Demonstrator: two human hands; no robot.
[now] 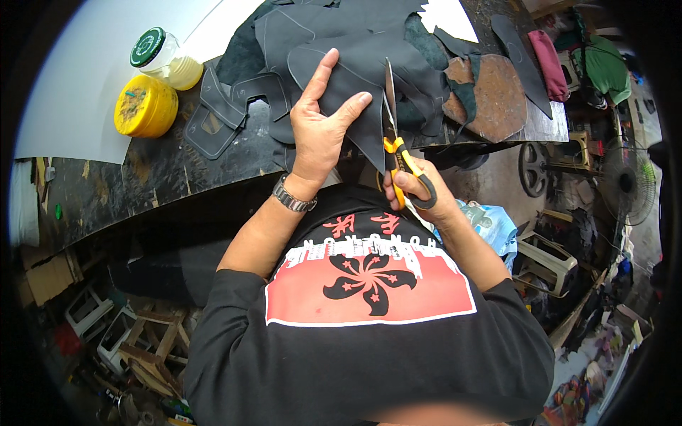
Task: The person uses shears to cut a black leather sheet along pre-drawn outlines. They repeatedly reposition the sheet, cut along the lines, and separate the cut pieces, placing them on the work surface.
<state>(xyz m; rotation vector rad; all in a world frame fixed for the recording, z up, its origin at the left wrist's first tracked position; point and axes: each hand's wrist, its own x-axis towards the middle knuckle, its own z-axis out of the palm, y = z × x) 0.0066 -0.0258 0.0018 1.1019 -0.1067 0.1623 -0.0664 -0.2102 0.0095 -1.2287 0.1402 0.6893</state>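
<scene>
A sheet of black leather with pale curved outlines drawn on it lies over the table's near edge. My left hand rests on it, thumb and index finger spread apart; the other fingers are mostly hidden. My right hand grips a pair of scissors by its yellow and black handles. Its blades point away from me, slightly parted, along the right edge of a tapering flap of the leather. Left of my left hand lie several cut black leather pieces.
A green-lidded jar and a yellow tub stand on the dark worktable at the left. A worn brown board lies on its right side. Right of the table are a standing fan and a pale plastic stool.
</scene>
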